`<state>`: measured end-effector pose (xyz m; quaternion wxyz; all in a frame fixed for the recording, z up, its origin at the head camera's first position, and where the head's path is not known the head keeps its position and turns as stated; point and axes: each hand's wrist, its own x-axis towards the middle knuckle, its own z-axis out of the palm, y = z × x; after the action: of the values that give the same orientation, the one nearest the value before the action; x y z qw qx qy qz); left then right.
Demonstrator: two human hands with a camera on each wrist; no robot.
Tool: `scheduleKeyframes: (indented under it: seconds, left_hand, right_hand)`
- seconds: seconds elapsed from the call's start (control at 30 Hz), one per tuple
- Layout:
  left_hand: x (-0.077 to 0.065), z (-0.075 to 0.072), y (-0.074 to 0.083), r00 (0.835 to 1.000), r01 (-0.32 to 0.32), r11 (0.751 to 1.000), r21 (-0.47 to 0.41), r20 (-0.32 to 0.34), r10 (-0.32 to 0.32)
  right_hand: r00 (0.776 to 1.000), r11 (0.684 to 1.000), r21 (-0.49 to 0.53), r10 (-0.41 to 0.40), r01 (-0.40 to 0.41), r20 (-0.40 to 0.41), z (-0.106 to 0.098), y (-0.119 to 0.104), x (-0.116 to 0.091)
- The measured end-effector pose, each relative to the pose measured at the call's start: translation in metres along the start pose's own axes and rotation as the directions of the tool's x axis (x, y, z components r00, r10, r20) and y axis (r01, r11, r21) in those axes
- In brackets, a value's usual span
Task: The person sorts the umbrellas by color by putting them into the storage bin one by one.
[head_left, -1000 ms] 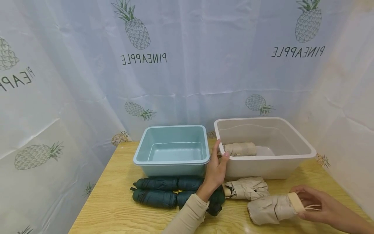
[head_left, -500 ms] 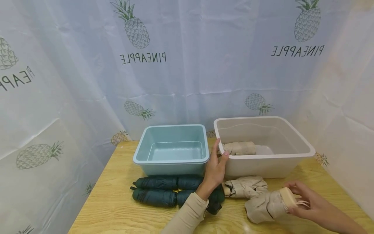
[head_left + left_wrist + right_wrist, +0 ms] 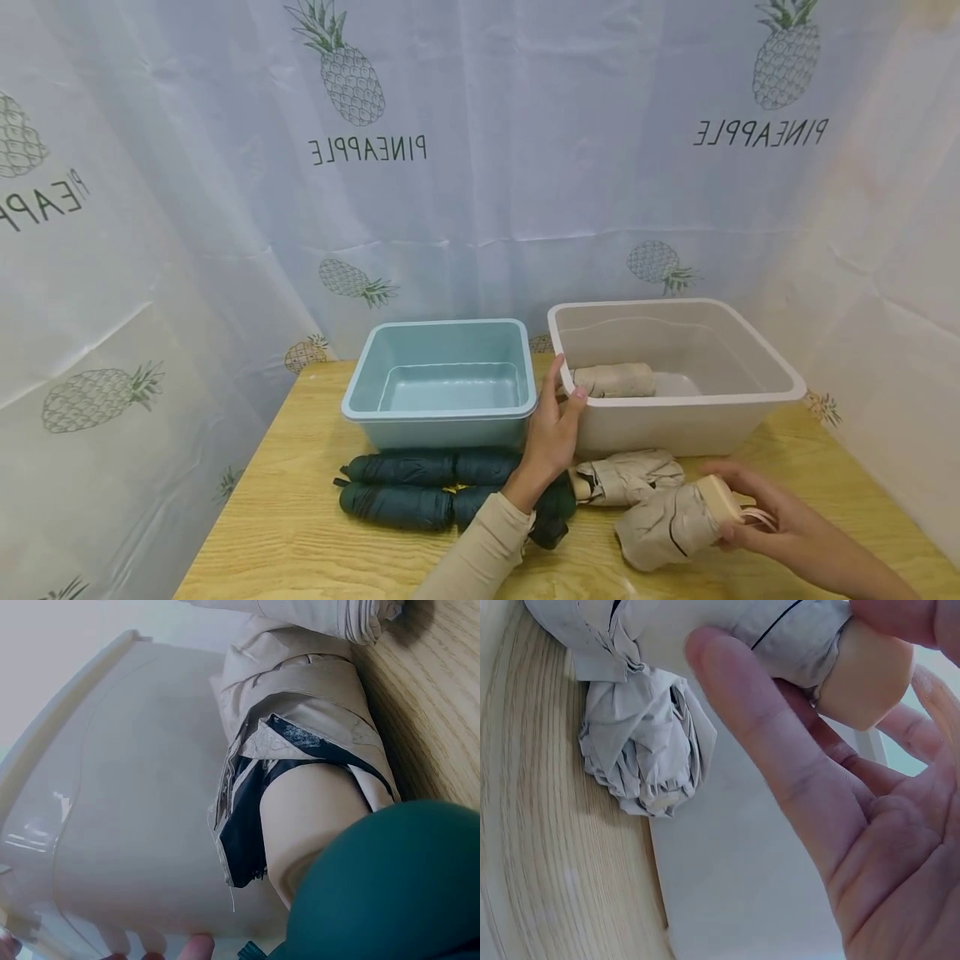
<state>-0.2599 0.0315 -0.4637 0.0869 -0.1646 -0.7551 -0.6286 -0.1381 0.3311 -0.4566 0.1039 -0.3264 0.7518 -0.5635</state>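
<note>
My left hand (image 3: 551, 433) holds the front left corner of a pale beige plastic bin (image 3: 667, 429), its thumb at the rim. Inside that bin lies a folded beige umbrella (image 3: 618, 381). My right hand (image 3: 772, 517) grips a second folded beige umbrella (image 3: 663, 529) near its handle end; in the right wrist view the thumb lies along the cloth beside the tan handle (image 3: 870, 675). Another beige umbrella (image 3: 633, 477) rests on the table against the bin's front, its cloth (image 3: 315, 697) loosely wrapped. Two dark green folded umbrellas (image 3: 397, 508) lie side by side, partly hidden by my left forearm.
A light blue bin (image 3: 442, 432) with nothing inside stands left of the beige one. Both bins are on a wooden table (image 3: 277, 500). A pineapple-print curtain (image 3: 510, 183) encloses the back and sides.
My right hand has moved left with the beige umbrella, bringing it closer to the one in front of the beige bin. The left hand has stayed on the bin's corner.
</note>
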Motion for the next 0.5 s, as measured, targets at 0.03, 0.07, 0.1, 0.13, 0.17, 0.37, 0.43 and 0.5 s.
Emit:
scheduleKeyframes:
  seconds: [0.03,0.07,0.1,0.13,0.17,0.37,0.43,0.5]
  left_hand:
    - [-0.0001,-0.0002,0.0002,1.0,0.002,1.0,-0.002,0.003,-0.002]
    - [-0.0003,-0.0004,0.0004,1.0,0.004,1.0,-0.003,0.005,-0.004]
    - [-0.0002,-0.0004,0.0002,1.0,0.004,1.0,-0.003,0.007,-0.004]
    - [-0.0002,-0.0005,0.0003,1.0,0.003,1.0,-0.003,0.01,-0.003]
    - [-0.0002,-0.0005,0.0001,1.0,0.004,1.0,-0.001,0.012,-0.004]
    - [-0.001,-0.0014,0.0008,1.0,0.007,1.0,0.006,0.008,-0.007]
    - [-0.0012,-0.0017,0.0016,1.0,0.006,1.0,0.004,0.009,-0.006]
    - [-0.0014,-0.0017,0.0021,1.0,0.005,1.0,0.005,0.011,-0.005]
  right_hand:
    - [1.0,1.0,-0.008,-0.003,0.002,-0.006,0.0007,0.0002,0.0]
    - [1.0,1.0,-0.017,-0.011,0.011,-0.014,0.0013,0.0005,0.0]
    - [1.0,0.999,-0.037,-0.016,0.015,-0.026,0.0019,0.0007,-0.0004]
    - [0.999,0.998,-0.055,-0.022,0.02,-0.037,0.0023,0.001,-0.0009]
    - [0.999,0.998,-0.066,-0.027,0.024,-0.045,0.0027,0.0013,-0.0014]
    - [0.998,0.998,-0.021,-0.053,0.052,-0.045,0.0029,0.0044,-0.003]
    - [0.997,0.998,0.014,-0.064,0.064,-0.037,0.002,0.0059,-0.0031]
    - [0.995,0.995,0.021,-0.092,0.093,-0.042,0.0007,0.008,-0.0036]
